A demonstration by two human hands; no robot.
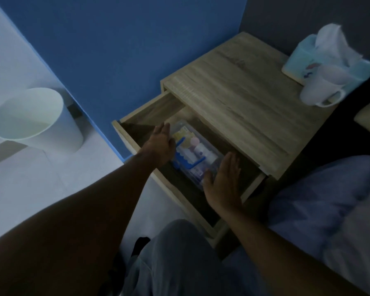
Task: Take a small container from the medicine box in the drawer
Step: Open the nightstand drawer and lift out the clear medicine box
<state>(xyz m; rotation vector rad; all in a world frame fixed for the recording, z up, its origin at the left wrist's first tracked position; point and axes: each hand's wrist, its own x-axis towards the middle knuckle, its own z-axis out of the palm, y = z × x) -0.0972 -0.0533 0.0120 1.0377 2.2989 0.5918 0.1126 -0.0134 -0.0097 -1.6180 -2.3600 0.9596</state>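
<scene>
The wooden drawer (150, 107) of a bedside table is pulled out. Inside lies a clear plastic medicine box (215, 160) with a blue handle (188, 162); small white and pink containers (199, 149) show through its lid. My left hand (161, 142) reaches into the drawer at the box's left side, fingers spread, touching or just above its edge. At the box's near right corner my right hand (222, 178) is flat and open, palm toward the box. Neither hand holds anything.
The table top (239, 97) carries a white mug (320, 86) and a light blue tissue box (308, 54) at the back right. A pale bin (36, 120) stands on the floor at left, by a blue wall. Bedding lies at right.
</scene>
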